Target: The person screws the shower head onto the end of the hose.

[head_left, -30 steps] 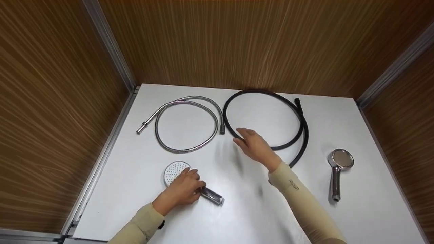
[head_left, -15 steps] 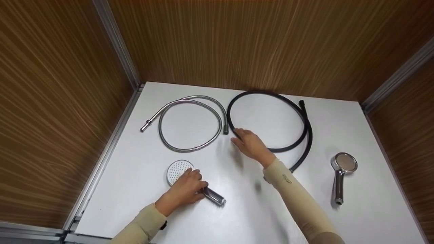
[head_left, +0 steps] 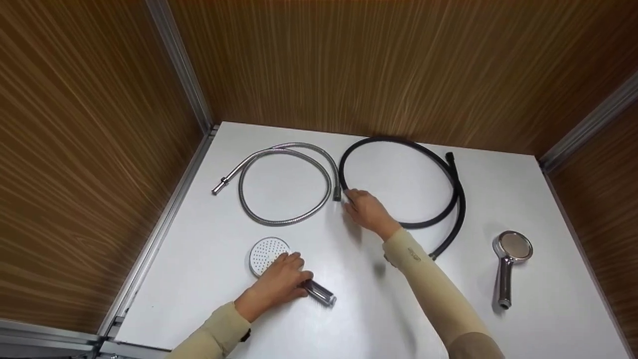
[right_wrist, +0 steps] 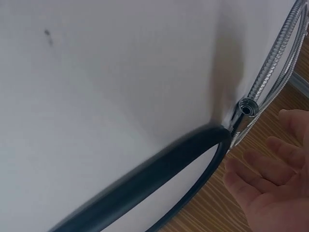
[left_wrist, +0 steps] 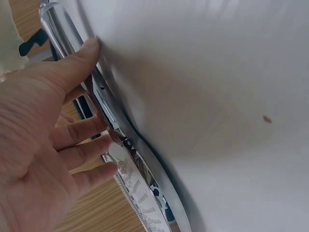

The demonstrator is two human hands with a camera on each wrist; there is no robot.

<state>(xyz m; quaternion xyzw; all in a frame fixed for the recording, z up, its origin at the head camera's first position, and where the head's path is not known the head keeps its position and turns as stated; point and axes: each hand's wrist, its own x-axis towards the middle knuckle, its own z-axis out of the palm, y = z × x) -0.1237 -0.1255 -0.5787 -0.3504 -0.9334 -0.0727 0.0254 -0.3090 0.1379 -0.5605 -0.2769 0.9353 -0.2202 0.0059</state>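
Note:
My left hand (head_left: 279, 281) holds a shower head (head_left: 266, 253) with a white dotted face and chrome handle. In the left wrist view the thumb and fingers lie on opposite sides of its handle (left_wrist: 63, 29). Farther back, my right hand (head_left: 371, 212) hovers at the left side of a coiled black shower hose (head_left: 463, 199), near the end fitting of a silver metal hose (head_left: 276, 223). Seen from the right wrist, the fingers (right_wrist: 260, 169) are loosely extended, with a gap between them and the black hose (right_wrist: 149, 183).
A second chrome shower head (head_left: 506, 269) lies on the right of the white table (head_left: 199, 279). Wood-grain panels (head_left: 349, 65) stand behind and at both sides, with metal rails (head_left: 187, 75) at the corners.
The whole head view has shifted slightly, moving the table things to the right. My right hand has come closer to the black hose's left side, its fingers drawing in. The left hand keeps its hold.

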